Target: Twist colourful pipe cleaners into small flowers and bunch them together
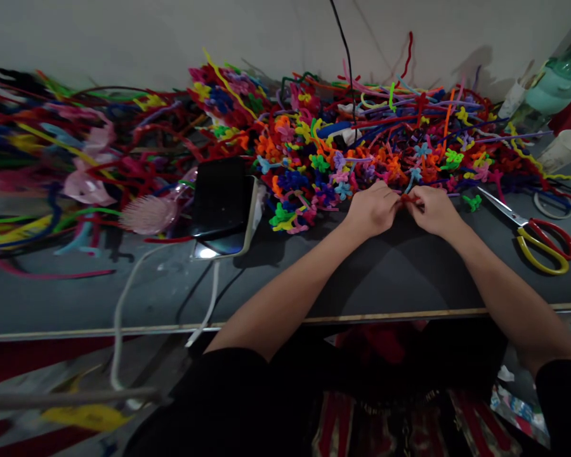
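Just above the dark table (385,279), my left hand (374,208) and my right hand (432,208) meet with fingertips pinched. A short red pipe cleaner (406,198) runs between them, gripped from both sides; its ends are hidden by my fingers. Right behind my hands lies a heap of small pipe-cleaner flowers (320,164) in many colours, and one light blue flower (415,174) sits close to my fingertips. A small green twisted piece (472,203) rests on the table to the right of my right hand.
Scissors (521,221) with red and yellow handles lie at the right, blades apart. Left of my arms stand a phone (219,197) on a holder, a white cable (118,317) and a pink hairbrush (150,212). A paper cup (564,152) is far right. A black cord (345,44) hangs down behind.
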Available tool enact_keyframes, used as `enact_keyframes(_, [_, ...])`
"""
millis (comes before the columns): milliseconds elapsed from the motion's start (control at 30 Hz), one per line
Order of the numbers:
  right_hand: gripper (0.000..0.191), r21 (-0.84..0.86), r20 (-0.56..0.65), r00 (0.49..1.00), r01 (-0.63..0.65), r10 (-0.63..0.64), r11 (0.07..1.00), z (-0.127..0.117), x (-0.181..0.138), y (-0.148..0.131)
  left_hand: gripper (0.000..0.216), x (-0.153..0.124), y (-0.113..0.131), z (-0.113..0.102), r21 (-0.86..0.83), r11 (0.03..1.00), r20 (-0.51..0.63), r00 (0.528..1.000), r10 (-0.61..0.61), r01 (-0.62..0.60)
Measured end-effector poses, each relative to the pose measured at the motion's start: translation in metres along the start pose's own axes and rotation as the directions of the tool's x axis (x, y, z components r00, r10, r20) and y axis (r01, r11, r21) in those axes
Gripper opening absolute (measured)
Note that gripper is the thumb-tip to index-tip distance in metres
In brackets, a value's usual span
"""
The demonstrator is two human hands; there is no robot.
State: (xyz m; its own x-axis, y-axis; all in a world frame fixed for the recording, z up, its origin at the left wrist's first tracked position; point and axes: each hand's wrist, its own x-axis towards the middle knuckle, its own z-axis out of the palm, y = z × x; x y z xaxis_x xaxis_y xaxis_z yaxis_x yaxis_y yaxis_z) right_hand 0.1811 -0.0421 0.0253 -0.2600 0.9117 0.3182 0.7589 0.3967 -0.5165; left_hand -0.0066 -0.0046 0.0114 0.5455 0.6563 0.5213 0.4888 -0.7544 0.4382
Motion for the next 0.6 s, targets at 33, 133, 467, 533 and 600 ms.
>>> enact_keyframes(33, [0.009,-0.055,-0.024,1.000,0.011,-0.012,0.998,0.001,-0.001,-0.002,0.018,0.001,0.001,0.003,-0.074,0.992,-0.011,0.994,-0.105,0.104])
enact_keyframes(133, [0.011,-0.099,-0.070,0.998,-0.002,-0.005,0.995,0.003,-0.002,-0.005,0.022,0.003,-0.002,0.008,-0.371,0.855,0.115,0.931,-0.345,0.363])
enact_keyframes(467, [0.041,0.487,0.165,0.974,-0.220,0.158,0.845,0.002,0.009,0.011,0.029,-0.001,-0.023,-0.014,0.035,0.967,-0.025,0.967,0.252,-0.251])
enact_keyframes(533, [0.047,0.510,0.204,0.968,-0.231,0.144,0.829,0.001,0.009,0.011,0.030,-0.003,-0.023,-0.018,0.120,0.946,0.020,0.953,0.302,-0.303])
enact_keyframes(600, [0.051,0.508,0.223,0.965,-0.235,0.137,0.829,0.001,0.009,0.010,0.029,-0.003,-0.020,-0.020,0.140,0.936,0.059,0.946,0.319,-0.324])
